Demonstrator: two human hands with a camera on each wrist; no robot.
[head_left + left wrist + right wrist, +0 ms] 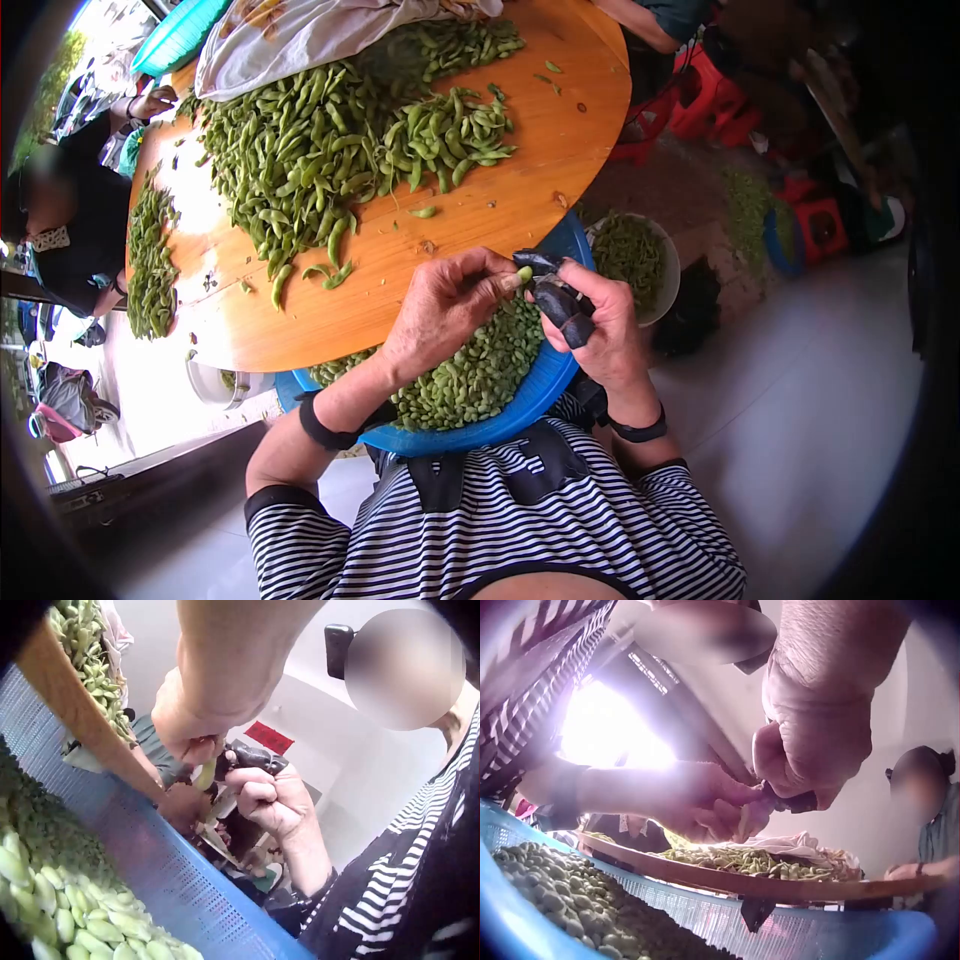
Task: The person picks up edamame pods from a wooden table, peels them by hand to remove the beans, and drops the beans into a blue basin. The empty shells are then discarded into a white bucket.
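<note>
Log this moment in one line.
left hand: pinches pod | right hand: grips dark tool | below: blue basket of shelled beans

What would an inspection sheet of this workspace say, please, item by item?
Surface: round wooden table, bare wood near the front edge.
Job's things: pod pile on the table; blue basket under the hands, holding shelled beans.
Clutter: white cloth at the far edge, by the pile; stray pods lying loose on the wood.
Hands: left hand pinches a single pod; right hand grips a dark tool close to it.
Cables: nothing seen.
Surroundings: white bowl of pods beside the table; red stools; another person at the table's left.
</note>
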